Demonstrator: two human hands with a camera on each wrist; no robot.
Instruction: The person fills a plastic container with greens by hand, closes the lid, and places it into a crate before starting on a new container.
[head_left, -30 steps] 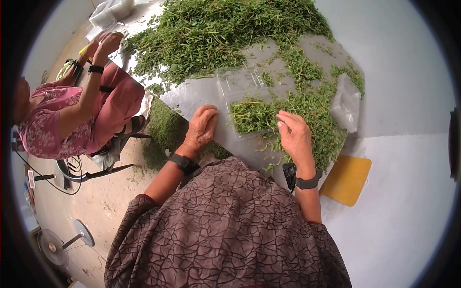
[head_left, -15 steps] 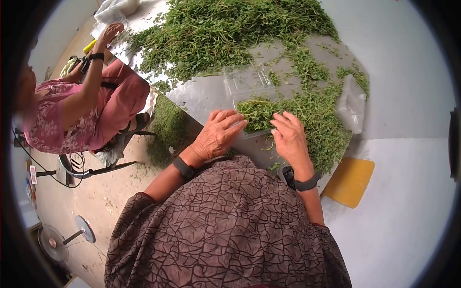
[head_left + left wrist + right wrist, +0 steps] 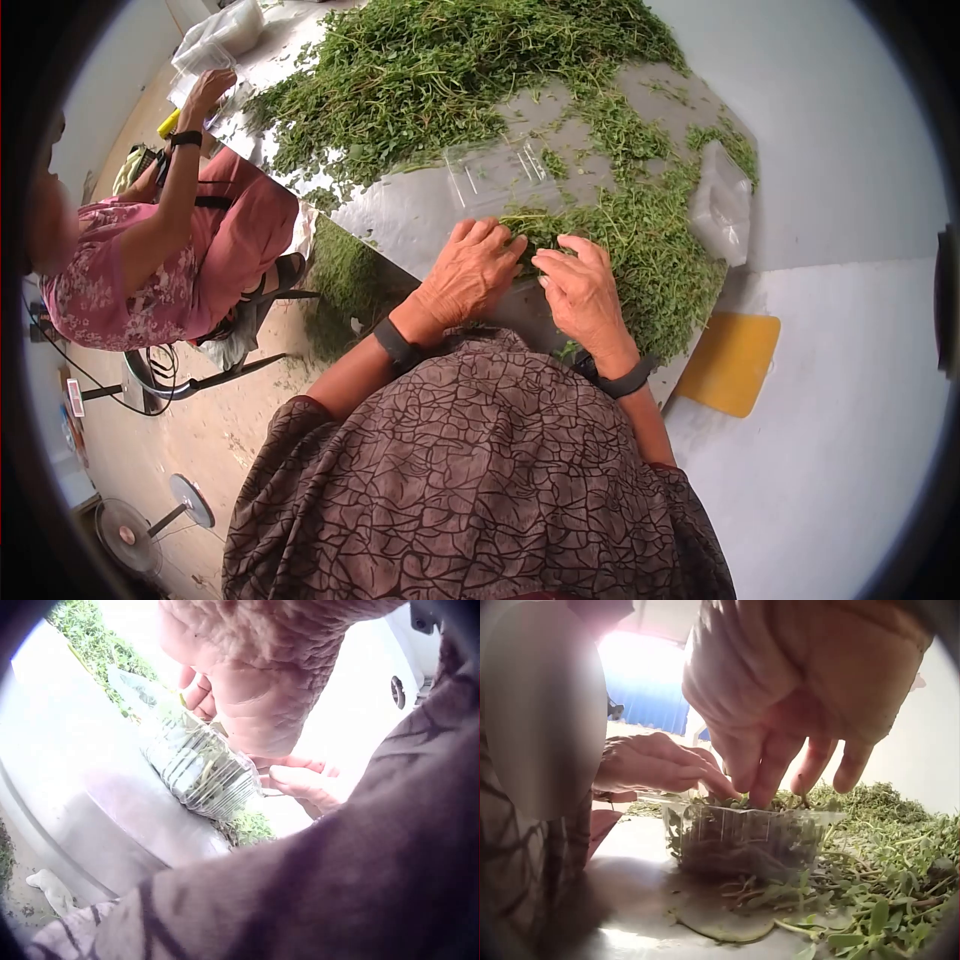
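Observation:
A clear ribbed plastic box (image 3: pixel 742 832) filled with green stems stands on the metal table; its clear lid (image 3: pixel 500 178) lies folded back behind it in the head view. My left hand (image 3: pixel 468 272) is over the box's left side, its fingers extended onto the greens. From the right, my right hand (image 3: pixel 582 298) reaches down, and in the right wrist view its fingertips (image 3: pixel 761 796) touch the greens at the top of the box. The left wrist view shows the ribbed box (image 3: pixel 202 769) beneath my left palm (image 3: pixel 255 682).
A large heap of greens (image 3: pixel 420 80) covers the table's back, and loose greens (image 3: pixel 660 250) lie at right beside stacked clear boxes (image 3: pixel 722 205). Another person in pink (image 3: pixel 150 250) sits at left. A yellow board (image 3: pixel 730 363) is beyond the right edge.
My left hand has moved right from the table's edge onto the box. My right hand has shifted left, closer to it. The seated person's raised hand has moved slightly.

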